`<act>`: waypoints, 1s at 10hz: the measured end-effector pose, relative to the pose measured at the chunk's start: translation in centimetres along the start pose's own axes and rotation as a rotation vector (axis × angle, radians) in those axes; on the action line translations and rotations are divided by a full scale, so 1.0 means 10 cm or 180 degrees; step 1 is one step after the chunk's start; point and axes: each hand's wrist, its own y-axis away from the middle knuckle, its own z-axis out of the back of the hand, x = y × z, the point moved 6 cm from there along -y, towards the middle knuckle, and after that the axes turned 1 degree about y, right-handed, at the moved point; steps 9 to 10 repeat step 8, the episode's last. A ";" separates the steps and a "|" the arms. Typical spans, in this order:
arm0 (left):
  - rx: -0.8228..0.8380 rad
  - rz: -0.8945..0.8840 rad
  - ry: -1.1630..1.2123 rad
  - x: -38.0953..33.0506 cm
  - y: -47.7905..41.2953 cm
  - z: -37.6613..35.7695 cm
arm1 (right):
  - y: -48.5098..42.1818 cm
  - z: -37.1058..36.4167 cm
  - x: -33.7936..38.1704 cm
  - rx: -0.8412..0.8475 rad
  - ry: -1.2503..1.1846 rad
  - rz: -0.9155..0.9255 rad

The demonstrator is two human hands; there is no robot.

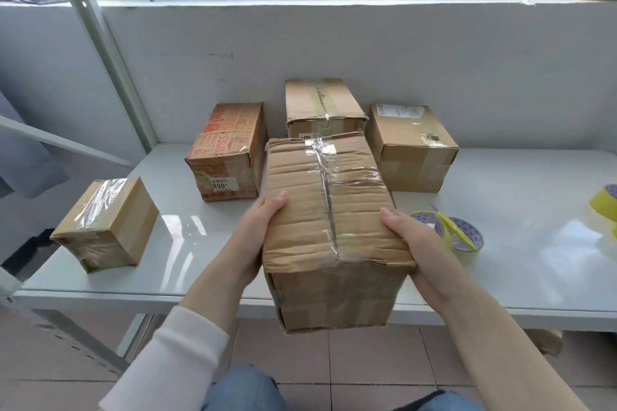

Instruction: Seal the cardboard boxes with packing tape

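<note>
A worn brown cardboard box (pixel 330 227), with clear tape along its top seam, is held between both hands over the table's front edge. My left hand (pixel 257 230) grips its left side, thumb on the top. On the opposite side, my right hand (pixel 412 240) grips it, also thumb on top. A roll of clear packing tape (pixel 457 233) with a yellow-and-purple core lies on the table just right of my right hand. Several other boxes stand behind: an orange-printed box (pixel 230 150), a tall brown box (pixel 320 103) and a brown box (pixel 414 147) at the right.
A small taped box (pixel 107 223) sits near the white table's (pixel 521 237) left front corner. Another yellow tape roll (pixel 606 203) shows at the right edge. A metal shelf post (pixel 100 43) rises at the left. A wall and window ledge close off the back.
</note>
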 end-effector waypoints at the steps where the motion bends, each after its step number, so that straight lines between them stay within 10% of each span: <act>1: -0.0083 -0.0014 0.0002 -0.18 -0.14 0.16 | -0.20 -0.22 0.07 0.0067 -0.0016 0.0058; 10: -0.0634 -0.0495 -0.1074 -0.04 -0.26 0.69 | -0.43 -0.18 -0.27 -0.0339 0.1030 0.0277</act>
